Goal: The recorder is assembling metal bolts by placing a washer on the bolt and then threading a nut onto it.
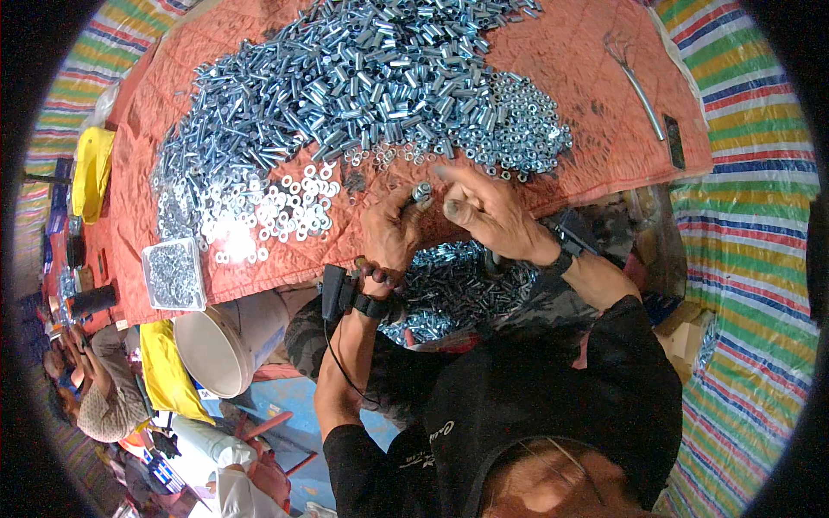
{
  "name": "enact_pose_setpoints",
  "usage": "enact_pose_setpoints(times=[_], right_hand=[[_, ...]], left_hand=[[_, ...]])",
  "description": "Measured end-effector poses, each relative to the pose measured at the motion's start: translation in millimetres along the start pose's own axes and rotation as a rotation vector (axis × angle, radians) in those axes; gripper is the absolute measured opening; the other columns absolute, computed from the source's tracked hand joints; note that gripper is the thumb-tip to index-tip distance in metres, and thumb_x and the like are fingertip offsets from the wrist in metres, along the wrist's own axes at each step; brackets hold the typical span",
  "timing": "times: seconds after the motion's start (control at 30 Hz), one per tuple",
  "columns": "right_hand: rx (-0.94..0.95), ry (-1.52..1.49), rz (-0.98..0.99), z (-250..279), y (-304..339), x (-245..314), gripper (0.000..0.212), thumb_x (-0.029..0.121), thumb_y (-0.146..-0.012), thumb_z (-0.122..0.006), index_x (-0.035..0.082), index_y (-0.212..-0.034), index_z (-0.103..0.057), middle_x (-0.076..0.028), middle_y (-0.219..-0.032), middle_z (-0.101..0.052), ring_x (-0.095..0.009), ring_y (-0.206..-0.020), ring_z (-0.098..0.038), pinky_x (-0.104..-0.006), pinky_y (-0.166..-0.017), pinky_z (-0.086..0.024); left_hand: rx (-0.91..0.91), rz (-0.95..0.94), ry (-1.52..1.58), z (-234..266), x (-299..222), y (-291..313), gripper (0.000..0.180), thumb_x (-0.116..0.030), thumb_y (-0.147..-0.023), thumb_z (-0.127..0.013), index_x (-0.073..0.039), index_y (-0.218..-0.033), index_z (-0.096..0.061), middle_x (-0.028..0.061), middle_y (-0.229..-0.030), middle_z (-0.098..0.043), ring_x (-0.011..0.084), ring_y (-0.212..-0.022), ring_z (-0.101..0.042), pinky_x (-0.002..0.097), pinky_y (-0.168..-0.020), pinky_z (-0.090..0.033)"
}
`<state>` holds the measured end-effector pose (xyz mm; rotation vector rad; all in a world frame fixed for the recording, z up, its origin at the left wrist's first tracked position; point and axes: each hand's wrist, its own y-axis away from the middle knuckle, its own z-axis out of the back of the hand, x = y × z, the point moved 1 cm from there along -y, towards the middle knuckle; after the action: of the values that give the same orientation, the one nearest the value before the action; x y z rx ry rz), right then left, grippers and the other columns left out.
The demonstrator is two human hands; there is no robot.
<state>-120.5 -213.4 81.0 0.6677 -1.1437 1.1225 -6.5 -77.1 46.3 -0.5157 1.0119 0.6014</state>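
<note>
Over the near edge of a red quilted cloth (622, 155), my left hand (393, 231) pinches a small metal fastener (421, 192) between thumb and fingers. Its top end shows; the fingers hide the lower part. Just to its right is my right hand (496, 216), its index finger stretched toward the fastener and apart from the thumb, with nothing visible between them. Beyond both hands lie thin metal rings (401, 155), white-lit flat washers (298, 207), a heap of nuts (527, 129) and a large pile of metal sleeves and bolts (363, 78).
Below my hands, a mass of dark and shiny fasteners (466, 285) sits at my lap. A clear square tub (174, 274) of small parts stands at the cloth's left edge, above a white bucket (211, 350). A wire hand tool (639, 91) lies far right. Other people (104, 388) sit lower left.
</note>
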Motion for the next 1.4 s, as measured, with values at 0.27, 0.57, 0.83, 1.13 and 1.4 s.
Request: enact_pose_setpoints(times=[0.27,0.57,0.83,1.13,1.4], right_hand=[[0.122,0.006,-0.063,-2.9,-0.3,9.5,0.043,0.037,-0.091,-0.060,0.000,-0.112,-0.057,-0.004,-0.069,-0.055,-0.009,-0.057,-0.048,-0.0271,-0.052,-0.041],[0.047,0.008,-0.033,-3.9,-2.1,0.2,0.043,0.027,-0.093,-0.059,-0.002,-0.123,-0.053,-0.001,-0.071,-0.054,-0.007,-0.059,-0.047,-0.0240,-0.052,-0.040],[0.000,0.375,0.382,-8.5,-25.8,-9.7,0.036,0.010,-0.083,-0.067,-0.001,-0.115,-0.058,-0.009,-0.077,-0.057,-0.018,-0.067,-0.056,-0.0305,-0.060,-0.046],[-0.017,0.357,0.391,-17.6,-24.3,-14.7,0.019,0.014,-0.078,-0.070,0.004,-0.090,-0.060,-0.013,-0.080,-0.061,-0.032,-0.076,-0.061,-0.0418,-0.065,-0.047],[0.152,0.312,0.486,-11.6,-23.8,-4.0,0.017,0.003,-0.079,-0.066,-0.001,-0.095,-0.060,-0.011,-0.085,-0.060,-0.027,-0.079,-0.062,-0.0328,-0.065,-0.050]], left_hand=[[-0.053,-0.010,0.020,3.1,6.4,1.1,0.019,-0.012,-0.083,-0.064,-0.001,-0.099,-0.066,0.0170,-0.070,-0.062,0.0225,-0.059,-0.060,0.0319,-0.057,-0.047],[-0.041,0.021,0.029,1.7,8.0,1.3,0.019,-0.016,-0.081,-0.068,-0.001,-0.093,-0.067,0.0161,-0.066,-0.058,0.0221,-0.056,-0.057,0.0333,-0.054,-0.045],[0.035,0.006,-0.006,7.0,3.5,1.9,0.020,-0.005,-0.079,-0.065,-0.003,-0.099,-0.066,0.0187,-0.071,-0.061,0.0264,-0.062,-0.062,0.0333,-0.057,-0.047],[-0.018,-0.049,-0.001,7.1,4.6,10.6,0.031,0.000,-0.071,-0.065,-0.005,-0.101,-0.066,0.0186,-0.074,-0.063,0.0337,-0.068,-0.065,0.0370,-0.058,-0.049],[0.167,0.018,0.090,8.4,19.8,13.3,0.018,-0.006,-0.078,-0.067,-0.003,-0.096,-0.066,0.0144,-0.067,-0.063,0.0214,-0.057,-0.060,0.0328,-0.055,-0.046]])
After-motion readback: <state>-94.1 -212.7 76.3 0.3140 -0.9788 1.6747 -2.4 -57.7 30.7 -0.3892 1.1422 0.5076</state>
